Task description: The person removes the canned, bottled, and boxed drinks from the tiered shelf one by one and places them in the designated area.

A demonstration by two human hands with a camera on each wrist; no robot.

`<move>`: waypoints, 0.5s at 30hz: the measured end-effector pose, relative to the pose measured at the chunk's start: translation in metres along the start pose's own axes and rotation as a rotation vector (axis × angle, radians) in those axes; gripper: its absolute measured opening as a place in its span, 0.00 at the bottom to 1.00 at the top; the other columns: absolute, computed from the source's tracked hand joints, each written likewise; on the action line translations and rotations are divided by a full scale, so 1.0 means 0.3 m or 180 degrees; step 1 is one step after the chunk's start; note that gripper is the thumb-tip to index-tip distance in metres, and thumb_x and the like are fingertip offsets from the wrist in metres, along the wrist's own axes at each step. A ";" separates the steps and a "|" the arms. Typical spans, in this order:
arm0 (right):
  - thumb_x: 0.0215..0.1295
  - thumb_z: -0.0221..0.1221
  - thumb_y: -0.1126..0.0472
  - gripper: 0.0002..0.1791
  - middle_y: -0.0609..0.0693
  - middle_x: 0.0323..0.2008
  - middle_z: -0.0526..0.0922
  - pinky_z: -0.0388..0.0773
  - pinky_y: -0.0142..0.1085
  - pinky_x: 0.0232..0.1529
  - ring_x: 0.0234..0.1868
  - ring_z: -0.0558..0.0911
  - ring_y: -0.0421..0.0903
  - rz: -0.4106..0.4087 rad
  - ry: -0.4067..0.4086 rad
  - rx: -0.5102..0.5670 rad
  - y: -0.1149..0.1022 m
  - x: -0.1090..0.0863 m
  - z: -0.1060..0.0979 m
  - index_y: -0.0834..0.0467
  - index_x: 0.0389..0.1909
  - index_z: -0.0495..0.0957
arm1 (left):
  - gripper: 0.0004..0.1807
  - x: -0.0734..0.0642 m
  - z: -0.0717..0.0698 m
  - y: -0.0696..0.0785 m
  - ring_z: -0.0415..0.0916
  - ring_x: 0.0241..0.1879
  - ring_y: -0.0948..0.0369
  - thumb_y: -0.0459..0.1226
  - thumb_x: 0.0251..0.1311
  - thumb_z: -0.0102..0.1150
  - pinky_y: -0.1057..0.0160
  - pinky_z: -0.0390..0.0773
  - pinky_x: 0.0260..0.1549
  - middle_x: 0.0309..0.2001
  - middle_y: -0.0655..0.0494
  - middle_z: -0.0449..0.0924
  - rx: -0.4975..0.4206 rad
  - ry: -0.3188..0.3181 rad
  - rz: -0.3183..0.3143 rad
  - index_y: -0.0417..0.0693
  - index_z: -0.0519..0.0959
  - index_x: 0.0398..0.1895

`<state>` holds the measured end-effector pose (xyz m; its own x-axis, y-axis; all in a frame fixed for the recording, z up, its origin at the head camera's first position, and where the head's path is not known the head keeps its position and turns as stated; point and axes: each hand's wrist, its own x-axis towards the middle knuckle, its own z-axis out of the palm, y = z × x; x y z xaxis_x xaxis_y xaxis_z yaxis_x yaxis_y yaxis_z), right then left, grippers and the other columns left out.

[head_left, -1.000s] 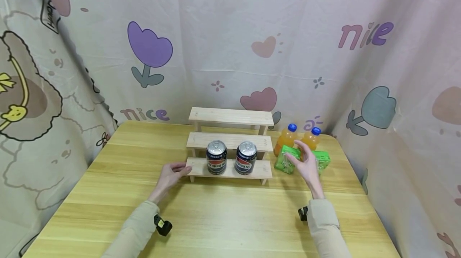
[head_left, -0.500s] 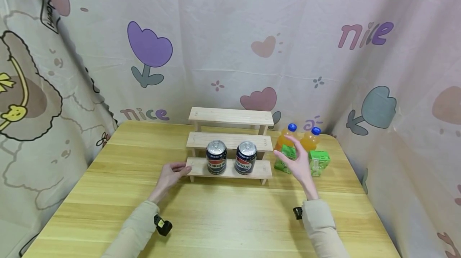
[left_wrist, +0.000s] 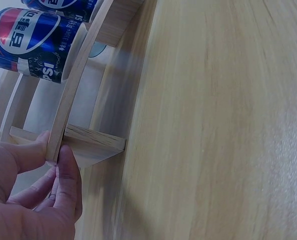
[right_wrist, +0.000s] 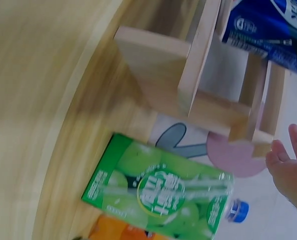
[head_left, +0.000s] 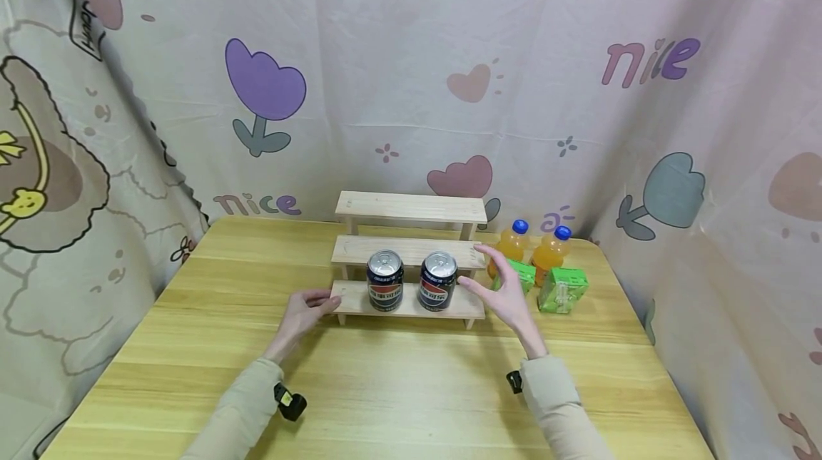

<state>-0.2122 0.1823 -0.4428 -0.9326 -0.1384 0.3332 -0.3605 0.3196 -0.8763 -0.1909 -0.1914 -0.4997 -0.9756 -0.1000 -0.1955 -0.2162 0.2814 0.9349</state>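
My left hand (head_left: 307,317) pinches the left end of the bottom step of a three-tier wooden shelf (head_left: 411,207). In the left wrist view its thumb and fingers (left_wrist: 68,175) lie on opposite faces of that board. Two dark blue Pepsi cans, a left can (head_left: 385,282) and a right can (head_left: 438,283), stand upright on the bottom step. My right hand (head_left: 507,296) holds nothing; its thumb and forefinger are spread at the shelf's right end, the thumb tip close to the right can. It partly covers one green juice carton (head_left: 523,274) behind it.
Another green carton (head_left: 562,291) stands on the wooden table (head_left: 411,389), right of my right hand. Two orange juice bottles with blue caps, one bottle (head_left: 512,242) and another bottle (head_left: 551,253), stand behind the cartons. A printed curtain (head_left: 385,89) hangs around the table.
My right hand has moved left, from in front of the green cartons to the shelf's right end beside the right can. The left hand keeps its grip on the shelf.
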 end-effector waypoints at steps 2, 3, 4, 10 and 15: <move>0.58 0.71 0.63 0.37 0.59 0.72 0.69 0.52 0.61 0.77 0.76 0.62 0.60 0.0007 -0.0040 -0.0006 -0.002 0.001 0.015 0.57 0.69 0.69 | 0.25 0.000 0.000 0.001 0.82 0.36 0.66 0.36 0.65 0.65 0.71 0.80 0.40 0.50 0.33 0.84 -0.0010 0.0009 0.0002 0.26 0.75 0.58; 0.58 0.72 0.63 0.37 0.59 0.72 0.69 0.53 0.61 0.77 0.76 0.63 0.61 0.0009 -0.0065 -0.0017 -0.004 0.002 0.022 0.57 0.69 0.69 | 0.25 0.000 0.000 0.001 0.82 0.37 0.66 0.36 0.65 0.65 0.71 0.80 0.40 0.50 0.33 0.84 -0.0011 0.0002 0.0005 0.26 0.75 0.58; 0.57 0.72 0.62 0.37 0.58 0.72 0.70 0.53 0.61 0.77 0.76 0.64 0.61 0.0032 -0.0091 -0.0031 -0.007 0.002 0.029 0.56 0.69 0.70 | 0.25 -0.001 0.000 0.001 0.82 0.37 0.66 0.36 0.65 0.65 0.71 0.80 0.40 0.50 0.33 0.84 -0.0009 -0.0004 0.0004 0.26 0.75 0.58; 0.56 0.73 0.59 0.39 0.57 0.72 0.69 0.54 0.60 0.77 0.76 0.63 0.62 0.0117 -0.0244 -0.0074 -0.023 0.006 0.070 0.54 0.69 0.69 | 0.25 -0.003 -0.003 -0.001 0.82 0.36 0.66 0.36 0.66 0.64 0.71 0.79 0.41 0.51 0.32 0.83 -0.0007 -0.0042 0.0014 0.26 0.74 0.59; 0.56 0.73 0.59 0.39 0.57 0.72 0.70 0.57 0.63 0.75 0.75 0.64 0.61 0.0169 -0.0329 -0.0102 -0.032 0.013 0.099 0.54 0.69 0.69 | 0.26 0.000 -0.003 -0.002 0.83 0.35 0.65 0.36 0.66 0.64 0.72 0.79 0.41 0.51 0.31 0.83 -0.0035 -0.0063 0.0038 0.25 0.73 0.60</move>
<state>-0.2119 0.1508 -0.4433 -0.9445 -0.2160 0.2476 -0.3126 0.3585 -0.8796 -0.1907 -0.1925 -0.5001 -0.9787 -0.0777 -0.1900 -0.2042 0.2721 0.9404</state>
